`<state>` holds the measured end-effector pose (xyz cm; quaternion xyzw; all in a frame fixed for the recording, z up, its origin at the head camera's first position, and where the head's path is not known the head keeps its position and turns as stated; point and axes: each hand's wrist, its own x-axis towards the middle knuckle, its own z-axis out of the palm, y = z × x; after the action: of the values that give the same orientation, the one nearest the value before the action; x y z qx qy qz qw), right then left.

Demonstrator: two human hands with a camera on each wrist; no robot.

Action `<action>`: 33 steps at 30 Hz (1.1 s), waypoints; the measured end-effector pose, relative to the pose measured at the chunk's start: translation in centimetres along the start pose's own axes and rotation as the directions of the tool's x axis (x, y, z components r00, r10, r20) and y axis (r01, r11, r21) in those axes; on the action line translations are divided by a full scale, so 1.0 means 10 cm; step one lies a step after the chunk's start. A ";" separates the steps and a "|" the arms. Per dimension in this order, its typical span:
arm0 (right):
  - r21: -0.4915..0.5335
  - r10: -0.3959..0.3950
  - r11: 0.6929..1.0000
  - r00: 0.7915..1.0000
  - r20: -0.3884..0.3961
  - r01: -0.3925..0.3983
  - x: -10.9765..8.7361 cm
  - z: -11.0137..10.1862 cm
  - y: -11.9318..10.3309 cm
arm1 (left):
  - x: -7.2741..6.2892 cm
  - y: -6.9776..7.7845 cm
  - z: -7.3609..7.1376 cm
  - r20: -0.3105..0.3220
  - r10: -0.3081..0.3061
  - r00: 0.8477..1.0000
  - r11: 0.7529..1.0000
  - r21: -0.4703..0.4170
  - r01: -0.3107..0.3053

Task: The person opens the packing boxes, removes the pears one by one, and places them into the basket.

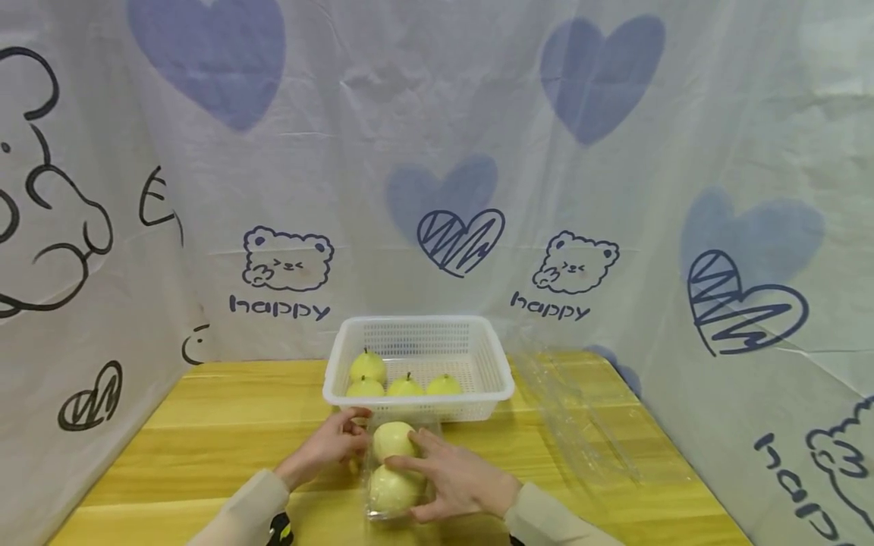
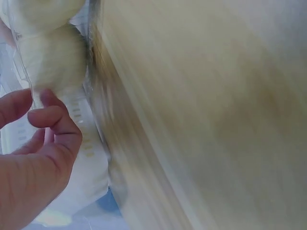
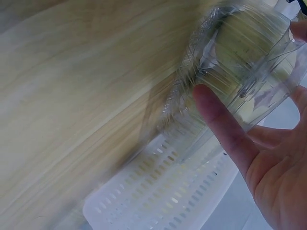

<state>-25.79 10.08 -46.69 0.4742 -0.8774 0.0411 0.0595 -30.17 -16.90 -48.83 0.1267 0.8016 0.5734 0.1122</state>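
Observation:
Two pale yellow pears [image 1: 396,489] lie one behind the other inside a clear plastic bag [image 1: 373,512] on the table, in front of the basket. At the bag's far left corner, my left hand [image 1: 332,442] has its fingers bent; the left wrist view shows thumb and fingertips pinching the plastic edge [image 2: 32,93]. My right hand [image 1: 459,474] rests over the bag's right side with fingers spread, touching the wrapped pears. Creased film [image 3: 211,81] passes under its outstretched finger in the right wrist view.
Behind the bag stands a white perforated basket [image 1: 501,383] with several yellow-green pears [image 1: 369,367] towards its front left. More clear plastic [image 1: 580,425] lies flat on the right of the wooden table [image 1: 225,425]. A printed curtain [image 1: 382,114] encloses the back and sides.

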 end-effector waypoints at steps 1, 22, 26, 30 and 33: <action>-0.001 0.002 1.000 1.000 0.002 -0.002 0.00 0.00 0.00 | 0.01 0.00 0.00 0.002 -0.004 1.000 1.000 -0.004 0.004; -0.002 0.013 1.000 1.000 0.006 -0.013 0.00 -0.02 -0.01 | 0.13 0.01 0.13 -0.189 -0.020 0.982 0.998 -0.063 0.008; -0.016 0.001 1.000 1.000 -0.005 -0.001 -0.01 0.01 0.01 | 0.15 0.02 0.17 -0.232 -0.047 0.971 0.995 -0.094 0.026; -0.005 -0.002 1.000 1.000 -0.005 0.002 0.00 0.02 0.01 | 0.13 0.03 0.18 -0.255 -0.030 0.966 0.995 -0.102 0.004; 0.002 -0.005 1.000 1.000 -0.012 0.005 0.00 0.01 0.00 | 0.11 0.01 0.17 -0.238 0.014 0.971 0.996 -0.080 -0.034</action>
<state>-25.82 10.10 -46.81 0.4762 -0.8759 0.0446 0.0641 -30.66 -15.01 -49.28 0.0619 0.7831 0.6186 0.0138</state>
